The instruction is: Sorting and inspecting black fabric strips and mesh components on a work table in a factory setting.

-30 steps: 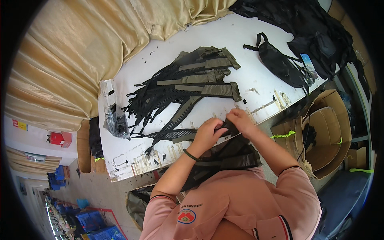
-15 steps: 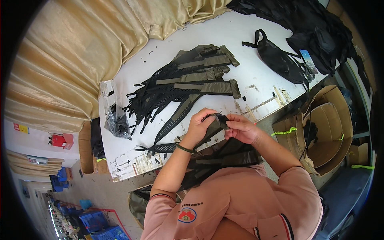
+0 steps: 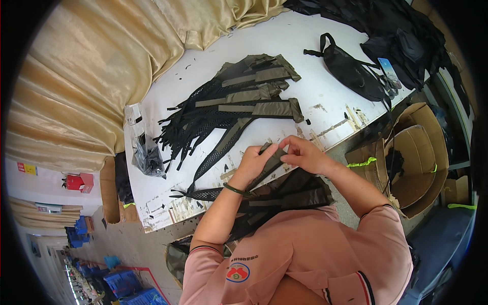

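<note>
My left hand (image 3: 255,162) grips an olive-green fabric strap (image 3: 270,166) just over the table's near edge, its thumb lying along the upper end. Beside that thumb my right hand (image 3: 307,154) has its thumb and forefinger bent closed at the strap's edge; the exact pinch point is partly hidden. Across my lap lie more dark straps (image 3: 300,195) with olive panels, and a black mesh end (image 3: 206,194) reaches onto the table at the left. Farther up, a fanned pile of similar olive and black mesh straps (image 3: 244,94) covers the middle of the table.
On the white table (image 3: 213,53) are a clear plastic bag (image 3: 147,157), a black waist bag (image 3: 351,76), a phone (image 3: 389,71) and black fabric (image 3: 376,25). An open cardboard box (image 3: 427,147) stands at the right. Gold curtains (image 3: 96,81) hang at the left.
The strap's dark, folded top between my fingertips now shows as a flatter olive end. My right hand has shifted slightly up and left, its fingertips closer to my left thumb.
</note>
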{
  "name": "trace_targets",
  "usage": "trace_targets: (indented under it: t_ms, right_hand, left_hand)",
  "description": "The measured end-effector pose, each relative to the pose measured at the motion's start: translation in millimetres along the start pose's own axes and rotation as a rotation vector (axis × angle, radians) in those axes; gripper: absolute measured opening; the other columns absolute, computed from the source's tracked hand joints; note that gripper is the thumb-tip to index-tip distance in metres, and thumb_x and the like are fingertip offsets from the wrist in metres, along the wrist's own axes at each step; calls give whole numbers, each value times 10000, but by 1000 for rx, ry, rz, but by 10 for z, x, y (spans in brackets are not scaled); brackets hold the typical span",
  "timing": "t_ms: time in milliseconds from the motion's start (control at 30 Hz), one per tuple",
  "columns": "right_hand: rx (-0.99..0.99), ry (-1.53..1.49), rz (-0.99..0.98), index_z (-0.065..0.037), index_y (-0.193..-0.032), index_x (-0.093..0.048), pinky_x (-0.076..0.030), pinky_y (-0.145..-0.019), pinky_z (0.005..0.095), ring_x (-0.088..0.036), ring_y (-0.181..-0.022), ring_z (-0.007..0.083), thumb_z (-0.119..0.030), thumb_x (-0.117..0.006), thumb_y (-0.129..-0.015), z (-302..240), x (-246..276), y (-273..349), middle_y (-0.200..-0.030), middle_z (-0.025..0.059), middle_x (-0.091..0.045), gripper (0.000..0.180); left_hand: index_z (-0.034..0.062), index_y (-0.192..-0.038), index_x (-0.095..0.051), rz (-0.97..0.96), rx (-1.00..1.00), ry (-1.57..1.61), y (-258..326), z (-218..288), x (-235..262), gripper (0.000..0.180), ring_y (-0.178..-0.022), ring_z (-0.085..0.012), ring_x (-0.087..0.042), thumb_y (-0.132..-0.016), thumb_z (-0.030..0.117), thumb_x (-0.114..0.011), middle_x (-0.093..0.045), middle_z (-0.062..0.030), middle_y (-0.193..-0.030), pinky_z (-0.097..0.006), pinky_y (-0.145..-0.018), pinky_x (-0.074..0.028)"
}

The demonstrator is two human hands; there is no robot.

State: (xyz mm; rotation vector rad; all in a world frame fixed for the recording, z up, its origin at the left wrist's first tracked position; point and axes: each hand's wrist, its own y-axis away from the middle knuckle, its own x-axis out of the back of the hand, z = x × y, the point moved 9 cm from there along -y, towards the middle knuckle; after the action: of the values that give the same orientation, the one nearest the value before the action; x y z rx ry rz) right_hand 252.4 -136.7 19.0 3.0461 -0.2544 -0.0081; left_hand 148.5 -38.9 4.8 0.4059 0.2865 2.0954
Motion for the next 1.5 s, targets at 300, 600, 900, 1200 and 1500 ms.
trace_targets:
  t_ms: [300, 600, 900, 1200, 1500]
  right_hand:
    - [-172, 947, -28, -19, -947, -572, -484, -649, 387, -625, -724, 282, -342, -693, -803, 550, 771, -68, -738, 106, -630, 374]
    - [-175, 1177, 658, -67, -1001, -565, -493, -747, 411, -620, -873, 312, -324, -651, -846, 315, 1156, -1053, -901, 111, -593, 312]
    - [587, 872, 616, -49, -866, -593, -449, -637, 438, -549, -690, 322, -89, -626, -815, -24, 398, -140, -774, 130, -541, 73]
    - [341, 676, 670, -30, -740, -549, -432, -586, 349, -527, -564, 262, -78, -651, -775, -179, 403, 23, -651, 106, -529, 118]
    - [-116, -344, 239, -31, -755, -584, -428, -631, 254, -522, -653, 106, -143, -622, -819, 486, 57, -148, -690, 12, -563, 134]
  left_hand:
    - [55, -877, -607, -398, -223, -634, 725, -1049, -664, 236, -693, -296, -594, -858, 287, -645, -608, -167, -762, -386, -621, -457]
    - [33, -875, -599, -278, 186, -250, 601, -1828, -842, 312, -660, -154, -534, -859, 333, -682, -571, -73, -701, -320, -599, -443]
    - [35, -1083, -563, 288, -885, -618, 492, 670, -227, 333, -1034, -359, -544, -788, 134, -683, -580, -172, -1082, -425, -903, -441]
    - [35, -744, -534, 87, -665, -719, 119, 568, -379, 208, -694, -326, -564, -781, 173, -685, -565, -114, -744, -395, -608, -443]
    - [26, -829, -548, -4, -397, -344, 202, 296, -239, 133, -652, -111, -497, -834, 73, -673, -523, -13, -720, -249, -600, -416]
